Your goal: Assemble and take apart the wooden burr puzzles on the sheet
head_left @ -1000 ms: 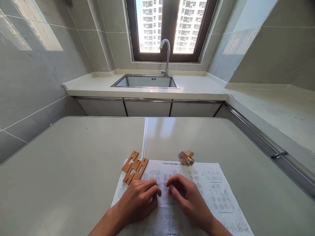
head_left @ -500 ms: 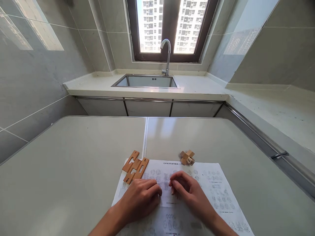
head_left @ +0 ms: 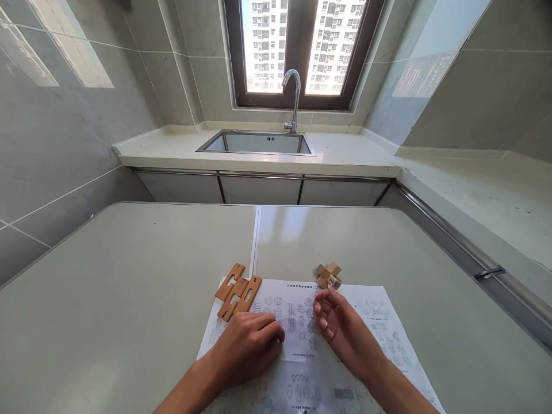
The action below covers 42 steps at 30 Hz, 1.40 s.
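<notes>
My left hand (head_left: 254,348) rests on the printed sheet (head_left: 302,351) with its fingers curled under, closed, and no object shows in it. Just beyond it lie flat wooden puzzle pieces (head_left: 248,296) with slots and numbers, grouped at the sheet's upper left. My right hand (head_left: 342,330) is turned with its palm inward, fingers loosely bent and apart, holding nothing. Its fingertips are near a small wooden interlocking puzzle (head_left: 329,276), a cross of short bars with numbers on some ends, at the sheet's top edge. I cannot tell whether they touch.
The pale table (head_left: 107,310) has a seam (head_left: 256,241) running away from me. Behind it stands a white counter (head_left: 155,150) with a sink (head_left: 259,142) and a faucet (head_left: 295,98) under a window. Another counter (head_left: 487,190) runs along the right.
My right hand has moved right and away from me, towards the wooden cross, and its palm has turned further inward. My left hand and the wooden pieces stay put.
</notes>
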Tool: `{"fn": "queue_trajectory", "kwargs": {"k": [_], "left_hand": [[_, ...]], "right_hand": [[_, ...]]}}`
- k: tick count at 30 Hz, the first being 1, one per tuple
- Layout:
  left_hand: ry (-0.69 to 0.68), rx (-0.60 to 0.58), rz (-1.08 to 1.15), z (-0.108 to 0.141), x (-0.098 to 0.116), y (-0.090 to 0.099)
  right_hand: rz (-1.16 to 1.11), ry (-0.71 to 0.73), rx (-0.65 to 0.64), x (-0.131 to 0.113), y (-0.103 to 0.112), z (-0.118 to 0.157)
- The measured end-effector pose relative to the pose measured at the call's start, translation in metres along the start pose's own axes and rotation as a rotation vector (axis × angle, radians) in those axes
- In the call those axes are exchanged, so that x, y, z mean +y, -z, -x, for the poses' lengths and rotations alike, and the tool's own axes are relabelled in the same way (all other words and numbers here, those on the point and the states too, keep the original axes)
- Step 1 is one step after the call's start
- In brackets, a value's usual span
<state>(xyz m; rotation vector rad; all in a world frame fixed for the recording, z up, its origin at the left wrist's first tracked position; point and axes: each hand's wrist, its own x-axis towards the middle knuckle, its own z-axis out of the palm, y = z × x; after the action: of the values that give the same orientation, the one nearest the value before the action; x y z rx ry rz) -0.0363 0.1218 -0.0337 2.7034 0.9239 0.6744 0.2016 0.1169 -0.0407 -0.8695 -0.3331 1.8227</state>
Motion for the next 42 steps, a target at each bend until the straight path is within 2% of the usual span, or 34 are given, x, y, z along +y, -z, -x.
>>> {"fn": "queue_trajectory", "kwargs": {"k": [3,9,27,33,37,39,42], "left_hand": [[0.000,0.008,-0.005,0.001,0.000,-0.001],[-0.013,0.060,-0.012,0.002,-0.002,-0.005],[0.005,0.048,0.014,0.001,-0.001,-0.004],[0.006,0.038,0.015,0.000,-0.002,-0.003],[0.039,0.037,0.059,0.000,0.000,-0.001],[0.122,0.028,0.145,0.000,0.001,0.001],[0.341,0.022,0.418,0.000,0.004,0.007]], "right_hand": [[-0.167,-0.024,0.020,-0.004,0.005,-0.005],[-0.390,-0.068,-0.065,-0.006,0.017,-0.012],[-0.441,-0.128,-0.095,-0.012,0.020,-0.017],[-0.298,-0.048,-0.065,-0.008,0.016,-0.016],[-0.039,0.031,-0.015,-0.003,0.008,-0.006],[0.179,0.059,-0.037,0.001,0.003,0.001],[0.419,0.113,-0.195,0.010,-0.001,0.008]]}}
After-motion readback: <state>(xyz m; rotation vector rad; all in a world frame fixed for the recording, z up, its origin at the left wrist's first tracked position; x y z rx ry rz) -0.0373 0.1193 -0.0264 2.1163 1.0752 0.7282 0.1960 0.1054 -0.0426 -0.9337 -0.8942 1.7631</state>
